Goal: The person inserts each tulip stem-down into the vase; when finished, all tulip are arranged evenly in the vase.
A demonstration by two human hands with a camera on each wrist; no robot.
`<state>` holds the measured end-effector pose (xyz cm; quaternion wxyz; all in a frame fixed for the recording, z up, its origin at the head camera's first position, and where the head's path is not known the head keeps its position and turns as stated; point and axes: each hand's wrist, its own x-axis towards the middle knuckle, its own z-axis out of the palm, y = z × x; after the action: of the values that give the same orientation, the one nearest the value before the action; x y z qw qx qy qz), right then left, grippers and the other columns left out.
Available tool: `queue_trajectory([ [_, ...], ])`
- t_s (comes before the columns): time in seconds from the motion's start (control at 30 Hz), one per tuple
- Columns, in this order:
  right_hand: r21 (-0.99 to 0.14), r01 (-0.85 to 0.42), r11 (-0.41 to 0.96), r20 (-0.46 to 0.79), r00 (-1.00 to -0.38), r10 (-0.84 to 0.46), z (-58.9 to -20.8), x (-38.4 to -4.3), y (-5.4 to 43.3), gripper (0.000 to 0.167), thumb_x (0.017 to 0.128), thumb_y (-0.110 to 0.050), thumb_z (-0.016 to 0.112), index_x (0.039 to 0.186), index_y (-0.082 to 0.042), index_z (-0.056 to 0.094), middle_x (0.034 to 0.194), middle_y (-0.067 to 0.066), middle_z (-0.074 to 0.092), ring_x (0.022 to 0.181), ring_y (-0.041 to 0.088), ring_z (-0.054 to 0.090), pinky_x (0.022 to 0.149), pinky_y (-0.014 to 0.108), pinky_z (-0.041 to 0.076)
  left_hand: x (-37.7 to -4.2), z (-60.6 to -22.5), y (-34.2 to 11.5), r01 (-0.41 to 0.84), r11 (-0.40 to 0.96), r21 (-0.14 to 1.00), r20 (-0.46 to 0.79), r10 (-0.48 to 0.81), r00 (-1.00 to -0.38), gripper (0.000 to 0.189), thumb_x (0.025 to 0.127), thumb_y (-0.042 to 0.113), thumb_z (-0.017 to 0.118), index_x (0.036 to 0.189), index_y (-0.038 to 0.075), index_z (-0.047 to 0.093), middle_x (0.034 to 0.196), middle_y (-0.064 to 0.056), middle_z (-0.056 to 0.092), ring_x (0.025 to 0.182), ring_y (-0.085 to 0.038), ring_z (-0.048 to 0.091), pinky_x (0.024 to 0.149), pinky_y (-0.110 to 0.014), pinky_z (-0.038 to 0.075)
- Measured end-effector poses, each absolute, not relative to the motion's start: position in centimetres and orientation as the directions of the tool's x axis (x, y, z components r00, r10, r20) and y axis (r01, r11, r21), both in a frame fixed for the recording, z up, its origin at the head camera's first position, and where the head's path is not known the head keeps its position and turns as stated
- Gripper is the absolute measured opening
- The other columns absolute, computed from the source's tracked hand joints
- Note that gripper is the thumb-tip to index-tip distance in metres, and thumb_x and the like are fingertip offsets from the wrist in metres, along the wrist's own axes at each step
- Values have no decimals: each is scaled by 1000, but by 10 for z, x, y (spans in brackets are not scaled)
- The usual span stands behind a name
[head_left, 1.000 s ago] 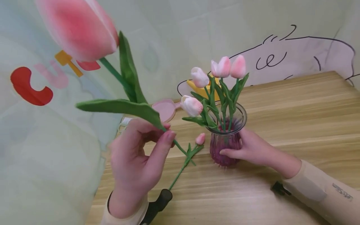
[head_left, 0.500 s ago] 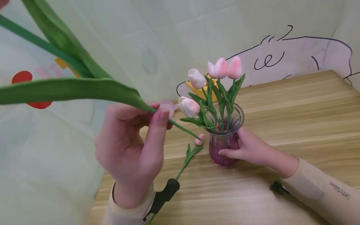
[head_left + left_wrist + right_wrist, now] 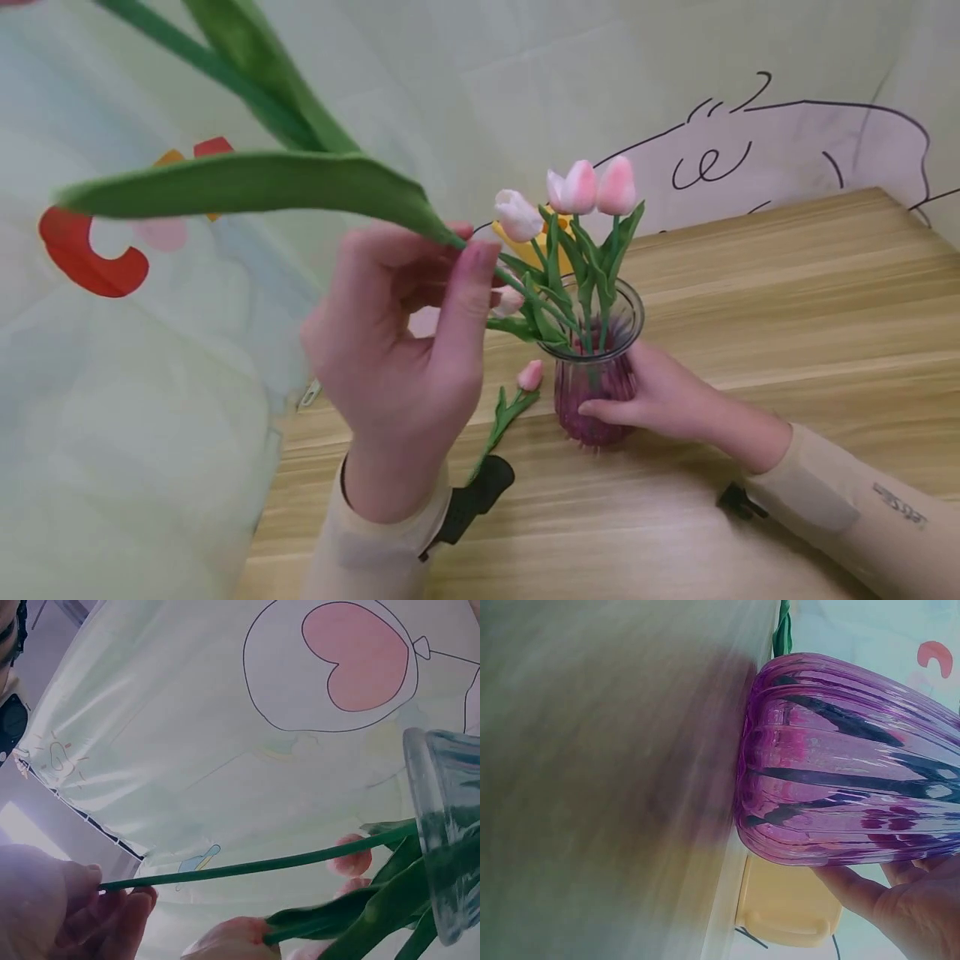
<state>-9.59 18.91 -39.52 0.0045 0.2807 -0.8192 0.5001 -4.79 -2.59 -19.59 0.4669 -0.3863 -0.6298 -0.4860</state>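
My left hand [image 3: 405,358] pinches the green stem of an artificial tulip [image 3: 262,183] between thumb and fingers. That flower's bloom is almost wholly cut off at the top left of the head view. In the left wrist view, the held stem [image 3: 247,866] runs to the vase rim; how far in its end goes is hard to tell. My right hand [image 3: 667,392] grips the side of a ribbed purple glass vase [image 3: 592,408], which stands upright on the table. Several pink-and-white tulips [image 3: 577,187] stand in it, one partly hidden behind the left hand.
Another pink tulip [image 3: 529,377] lies on the wooden table [image 3: 787,333], left of the vase. Behind the vase is a yellow object [image 3: 787,900]. A pink item [image 3: 423,322] shows partly past the left hand. A printed curtain [image 3: 450,100] hangs behind the table.
My left hand first moved left, then came back right and up, bringing the tulip's lower stem to the vase's mouth. The right hand keeps its grip on the vase.
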Motion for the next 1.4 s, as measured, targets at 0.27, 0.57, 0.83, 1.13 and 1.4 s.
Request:
queue_trajectory([
  [0.27, -812, -469, 347, 295, -843, -450, -394, -96, 185, 78, 84, -33, 88, 145, -18, 41, 132, 1, 67, 122, 18, 65, 104, 46, 53, -58, -206, -10, 903, 409, 132, 930, 263, -256, 15, 95, 6, 73, 96, -6, 63, 85, -13, 74, 74, -18, 76, 66, -21, 60],
  [0.57, -803, -501, 323, 323, -821, -470, -395, -97, 182, 82, 86, -32, 86, 150, -23, 36, 134, -6, 64, 123, 12, 62, 106, 39, 52, -63, -218, 4, 855, 515, 58, 861, 408, -304, 15, 101, 13, 67, 103, -2, 65, 90, -8, 75, 74, -13, 73, 66, -18, 56],
  [0.83, -806, -518, 286, 348, -806, -480, -396, -98, 180, 78, 87, -28, 86, 148, -24, 38, 121, -9, 64, 107, 9, 61, 95, 26, 53, -69, -229, 17, 793, 608, 17, 768, 500, -400, 15, 103, 17, 63, 104, 2, 64, 81, -2, 67, 66, -12, 62, 54, -22, 47],
  [1.13, -822, -492, 288, 321, -817, -480, -397, -96, 175, 52, 87, -21, 85, 128, -20, 53, 100, -7, 65, 89, 12, 59, 82, 25, 53, -80, -246, 27, 704, 709, 41, 659, 510, -553, 17, 101, 20, 67, 107, 5, 62, 76, 1, 65, 57, -11, 59, 43, -25, 44],
  [1.4, -818, -498, 289, 316, -808, -497, -394, -97, 173, 48, 87, -16, 83, 125, -22, 55, 104, -8, 65, 93, 12, 58, 85, 25, 52, -80, -251, 28, 665, 747, 26, 611, 514, -602, 27, 100, 19, 68, 119, 4, 58, 70, 0, 64, 54, -12, 60, 41, -25, 43],
])
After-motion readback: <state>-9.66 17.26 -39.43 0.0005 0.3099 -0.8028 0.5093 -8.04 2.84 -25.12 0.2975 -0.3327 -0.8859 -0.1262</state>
